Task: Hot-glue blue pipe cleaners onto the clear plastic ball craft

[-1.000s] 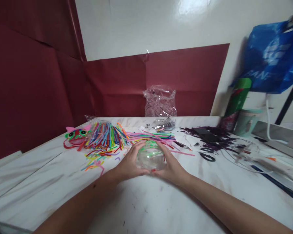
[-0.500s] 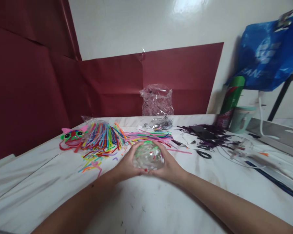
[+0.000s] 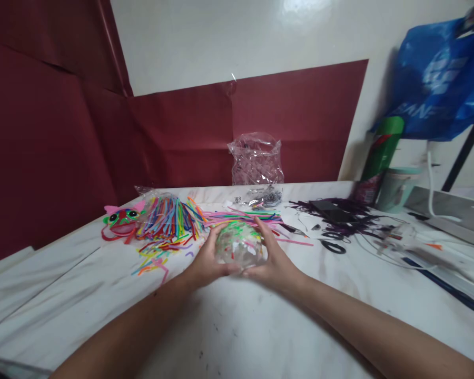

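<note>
In the head view, the left hand [image 3: 206, 263] and right hand [image 3: 278, 263] gripped 1 clear, rounded ball [image 3: 240, 250] between them, over the marble-patterned table [image 3: 240, 331]. Light, even pressure from both sides probably suited its thin-looking, glossy surface, flecked green and red. Slim, bright pipe cleaners [image 3: 171, 218] lay beyond.

Well right of the right grip [image 3: 278, 261] are a pale mug [image 3: 397, 190], a green-topped container [image 3: 383, 147] and a blue bag [image 3: 430, 89].
</note>
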Demonstrator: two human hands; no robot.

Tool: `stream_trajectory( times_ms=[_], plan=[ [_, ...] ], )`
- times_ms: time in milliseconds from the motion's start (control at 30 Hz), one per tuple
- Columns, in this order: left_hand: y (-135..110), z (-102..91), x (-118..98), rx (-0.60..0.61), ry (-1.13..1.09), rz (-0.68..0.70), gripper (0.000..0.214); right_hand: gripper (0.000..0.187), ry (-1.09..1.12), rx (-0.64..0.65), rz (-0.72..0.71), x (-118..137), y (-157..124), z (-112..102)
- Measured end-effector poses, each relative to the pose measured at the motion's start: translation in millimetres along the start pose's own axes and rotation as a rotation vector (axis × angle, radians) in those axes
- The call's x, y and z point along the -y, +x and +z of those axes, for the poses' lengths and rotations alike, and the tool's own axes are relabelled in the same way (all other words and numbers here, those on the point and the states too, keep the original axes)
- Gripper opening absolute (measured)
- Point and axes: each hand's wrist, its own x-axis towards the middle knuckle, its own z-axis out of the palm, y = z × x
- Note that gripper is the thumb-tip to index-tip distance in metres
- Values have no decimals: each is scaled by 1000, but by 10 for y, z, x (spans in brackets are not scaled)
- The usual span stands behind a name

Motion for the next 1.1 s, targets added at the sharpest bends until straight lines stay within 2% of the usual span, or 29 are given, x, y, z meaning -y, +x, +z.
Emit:
stream_trajectory(
  times_ms=[67, 133, 267, 400, 500, 567, 667, 800, 933, 1100],
  plan=[
    [-1, -1, 11, 18, -45, 4, 104, 118, 93, 37, 74, 9, 7, -7],
    [-5, -4, 13, 38, -44, -4, 104, 112, 114, 62, 90, 9, 0, -5],
    [-20, -7, 9, 84, -36, -18, 101, 99, -46, 16, -31, -32, -42, 31],
    [-28, 9, -12, 100, 57, -25, 93, 102, -226, 72, -164, -81, -94, 73],
    [-19, 19, -59, 83, 68, -26, 90, 105, -220, 85, -185, -73, -95, 67],
    [-11, 24, -103, 49, -46, -37, 92, 111, -126, 56, -137, -46, -69, 43],
    [-8, 32, -158, -2, -187, -46, 96, 121, 74, 64, 31, 11, -20, 2],
    [-16, 30, -143, 52, -251, -100, 100, 115, 214, 133, 154, 75, 6, -9],
    [-6, 4, -32, 102, -216, -50, 95, 102, 53, 42, 77, 64, -16, 22],
    [-4, -2, 66, 81, -119, -48, 88, 99, -98, 69, -42, -17, -49, 48]
  ],
)
